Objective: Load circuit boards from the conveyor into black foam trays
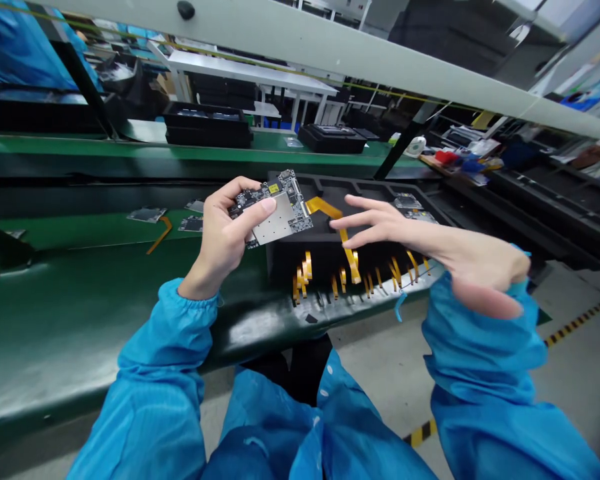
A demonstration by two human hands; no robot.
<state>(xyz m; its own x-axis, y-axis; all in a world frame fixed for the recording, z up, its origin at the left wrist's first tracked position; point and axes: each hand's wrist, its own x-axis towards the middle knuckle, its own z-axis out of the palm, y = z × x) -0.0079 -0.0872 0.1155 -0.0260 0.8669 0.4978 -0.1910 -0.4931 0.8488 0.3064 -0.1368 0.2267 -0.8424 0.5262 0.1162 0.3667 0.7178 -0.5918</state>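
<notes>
My left hand (226,233) is closed on a small circuit board (276,210) with a silver shield, thumb pressed on its face. An orange flex cable (341,233) hangs from the board's right edge. My right hand (420,240) is open, fingers stretched left, fingertips touching or just beside that cable. Below both hands stands a stack of black trays (325,257) with several orange flex cables sticking out of its front side.
More circuit boards (147,215) lie on the green conveyor belt (80,300) to the left, two more in the top tray (410,203). Black trays (207,125) sit on the far belt. A cluttered bench (460,160) is at right; the floor has yellow-black tape (575,325).
</notes>
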